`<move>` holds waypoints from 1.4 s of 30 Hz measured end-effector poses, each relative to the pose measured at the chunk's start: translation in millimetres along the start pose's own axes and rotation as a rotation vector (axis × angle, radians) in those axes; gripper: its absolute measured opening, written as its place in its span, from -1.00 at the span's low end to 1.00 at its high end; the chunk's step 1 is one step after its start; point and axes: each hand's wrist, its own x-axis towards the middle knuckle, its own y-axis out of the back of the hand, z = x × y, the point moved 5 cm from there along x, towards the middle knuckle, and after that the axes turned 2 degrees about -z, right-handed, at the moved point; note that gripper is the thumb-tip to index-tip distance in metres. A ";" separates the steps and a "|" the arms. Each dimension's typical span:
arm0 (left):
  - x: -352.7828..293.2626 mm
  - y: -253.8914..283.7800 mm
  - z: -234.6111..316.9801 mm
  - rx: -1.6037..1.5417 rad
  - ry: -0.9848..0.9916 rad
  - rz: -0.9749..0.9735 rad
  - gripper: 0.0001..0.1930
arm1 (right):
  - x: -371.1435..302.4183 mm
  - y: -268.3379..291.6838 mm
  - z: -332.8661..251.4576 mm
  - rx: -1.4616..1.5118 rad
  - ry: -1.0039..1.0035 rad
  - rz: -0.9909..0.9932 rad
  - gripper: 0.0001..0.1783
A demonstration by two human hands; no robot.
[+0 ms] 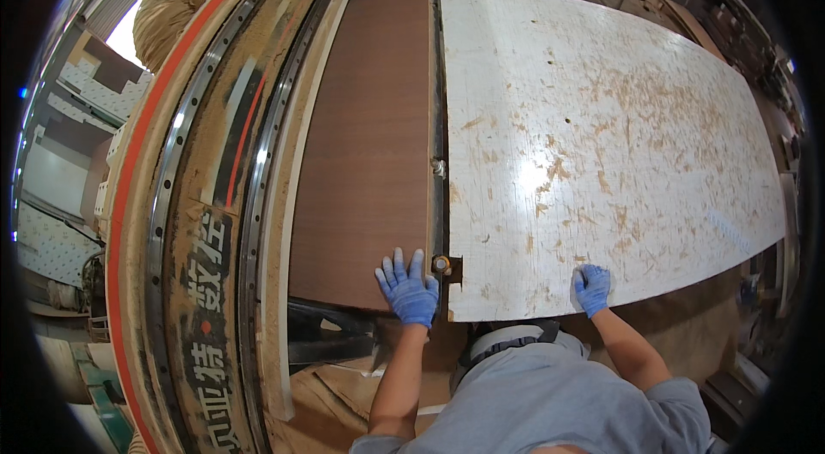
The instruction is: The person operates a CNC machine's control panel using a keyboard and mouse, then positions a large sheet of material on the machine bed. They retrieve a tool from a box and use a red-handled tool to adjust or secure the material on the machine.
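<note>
My left hand [409,291], in a blue glove, lies flat with fingers spread on the near end of a long brown board [365,144]. The board lies lengthwise on the machine bed, between a rail on its left and a worn white table top [601,136] on its right. My right hand [592,288], also in a blue glove, rests on the near edge of that white top. Neither hand grips anything. A small round metal stop [442,265] sits right beside my left hand, at the gap between board and table.
A big machine frame [198,222] with an orange stripe and a metal rail [266,162] runs along the left. A ribbed dust hose [168,11] hangs at the upper left. Wood offcuts [344,385] lie below the board. Sawdust covers the floor [696,325] at right.
</note>
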 end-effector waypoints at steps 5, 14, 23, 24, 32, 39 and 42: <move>-1.0 -9.7 0.4 0.010 0.004 -0.018 -0.42 | 2.3 -1.8 1.1 0.010 -0.011 0.006 -0.92; -3.4 -32.2 3.0 0.048 -0.028 -0.113 -0.34 | -0.6 -15.5 14.2 0.014 0.005 0.037 -0.93; 47.4 -64.3 5.8 0.035 -0.081 -0.175 -0.31 | -1.4 -34.4 33.0 -0.061 -0.003 0.005 -0.89; 59.4 -68.4 6.6 0.028 -0.091 -0.173 -0.32 | -1.0 -35.8 33.9 -0.068 -0.005 0.000 -0.88; 152.0 -95.5 24.0 -0.006 -0.156 -0.145 -0.35 | 4.1 -41.5 37.5 0.007 -0.077 -0.049 -0.86; 206.9 -116.6 35.1 -0.096 -0.206 -0.090 -0.46 | 5.5 -45.9 41.9 -0.047 -0.035 -0.034 -0.87; 223.2 -126.6 37.9 -0.122 -0.224 -0.078 -0.47 | 5.6 -49.3 46.1 -0.081 0.013 -0.008 -0.88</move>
